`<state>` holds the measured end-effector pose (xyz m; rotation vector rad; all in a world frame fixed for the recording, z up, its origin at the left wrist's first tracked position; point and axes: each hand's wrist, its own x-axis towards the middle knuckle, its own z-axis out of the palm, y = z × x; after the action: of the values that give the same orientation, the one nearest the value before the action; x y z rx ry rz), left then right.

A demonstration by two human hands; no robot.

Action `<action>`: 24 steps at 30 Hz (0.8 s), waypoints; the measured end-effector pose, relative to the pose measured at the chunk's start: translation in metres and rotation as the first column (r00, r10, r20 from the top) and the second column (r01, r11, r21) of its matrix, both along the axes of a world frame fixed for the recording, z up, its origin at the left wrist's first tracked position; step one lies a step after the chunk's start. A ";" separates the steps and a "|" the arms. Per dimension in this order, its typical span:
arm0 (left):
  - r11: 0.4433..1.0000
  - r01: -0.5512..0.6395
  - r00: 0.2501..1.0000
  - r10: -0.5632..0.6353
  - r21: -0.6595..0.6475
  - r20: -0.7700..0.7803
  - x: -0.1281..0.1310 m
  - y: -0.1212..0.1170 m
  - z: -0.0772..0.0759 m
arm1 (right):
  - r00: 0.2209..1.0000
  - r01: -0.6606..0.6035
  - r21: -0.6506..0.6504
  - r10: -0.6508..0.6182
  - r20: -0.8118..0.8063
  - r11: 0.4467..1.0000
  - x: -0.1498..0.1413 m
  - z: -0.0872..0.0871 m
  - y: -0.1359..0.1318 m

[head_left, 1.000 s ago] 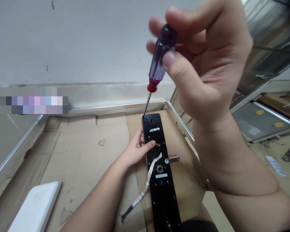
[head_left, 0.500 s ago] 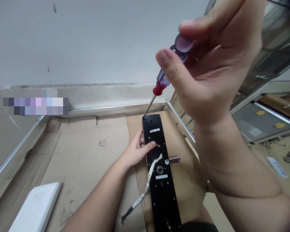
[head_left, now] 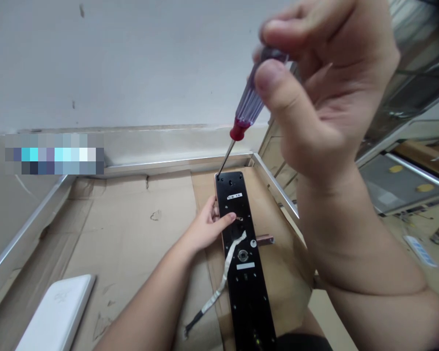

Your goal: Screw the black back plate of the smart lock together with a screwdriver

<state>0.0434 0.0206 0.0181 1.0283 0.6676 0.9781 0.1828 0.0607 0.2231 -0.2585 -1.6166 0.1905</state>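
A long black door-lock panel (head_left: 247,292) lies back side up on cardboard, with a small label near its far end. My left hand (head_left: 208,226) grips its left edge, thumb across the top and fingers underneath. In my right hand (head_left: 314,92) is a screwdriver (head_left: 249,100) with a clear purple handle and red collar. The tip of its thin shaft meets the panel's far left corner; the screw there is too small to make out. A whitish wrapped cable (head_left: 227,268) runs off the panel, ending in a dark connector. A copper-coloured handle (head_left: 265,239) sticks out to the right.
Flattened cardboard (head_left: 139,234) covers the work surface, bounded by a metal frame (head_left: 179,162) along the back and sides. A white flat box-like object (head_left: 56,312) lies at the near left. Beyond the frame on the right is a grey panel with yellow spots (head_left: 380,183).
My right thumb and fingers have shifted and turned around the screwdriver handle, while its tip stays at the same corner. My left hand and the panel look unchanged.
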 end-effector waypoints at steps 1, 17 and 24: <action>1.000 -0.001 1.000 0.001 -0.001 -0.002 0.000 0.000 0.000 | 0.999 -0.047 -0.032 0.047 -0.002 0.998 0.000 -0.001 -0.001; 1.000 -0.018 1.000 0.018 -0.024 -0.008 0.001 -0.001 0.003 | 0.996 0.091 -0.043 -0.090 0.023 0.995 -0.005 -0.003 -0.007; 0.999 -0.026 1.000 0.026 -0.028 -0.011 0.002 -0.003 0.006 | 0.995 0.102 -0.022 -0.101 0.024 0.995 0.001 -0.004 -0.001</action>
<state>0.0450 0.0180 0.0244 1.0029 0.7035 0.9840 0.1840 0.0602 0.2187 -0.3612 -1.6205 0.1289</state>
